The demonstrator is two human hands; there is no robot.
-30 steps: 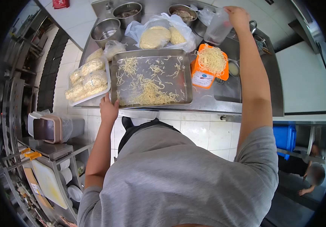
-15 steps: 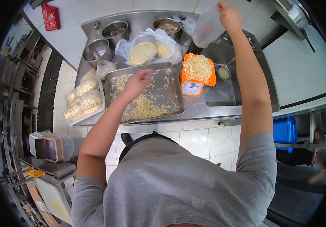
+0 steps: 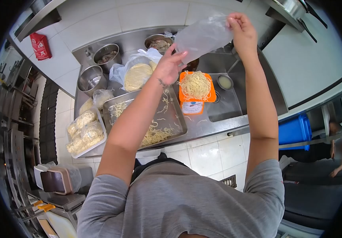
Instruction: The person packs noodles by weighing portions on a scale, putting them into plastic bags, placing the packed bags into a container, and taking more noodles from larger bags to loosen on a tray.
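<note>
My right hand (image 3: 244, 33) pinches one end of a clear plastic bag (image 3: 204, 36), raised above the back of the counter. At the bag's other end is my left hand (image 3: 170, 66), its fingers spread against or just beside the plastic; whether they touch it I cannot tell. Below the bag, a heap of pale noodles (image 3: 196, 85) lies on the orange tray of a kitchen scale (image 3: 192, 107). My left forearm crosses over a steel tray (image 3: 177, 115) with loose noodles (image 3: 157, 135) scattered in it.
Bagged noodles (image 3: 84, 137) fill a white bin at the left. Steel pots (image 3: 91, 79) and a large noodle bag (image 3: 136, 77) stand behind the tray. On the right is a sink (image 3: 228, 103) holding a small bowl (image 3: 225, 82). Another person (image 3: 339, 148) is at far right.
My left hand has risen from over the noodle tray to the bag's left end. The bag has swung from hanging down to stretching leftward from my right hand. The camera view has shifted.
</note>
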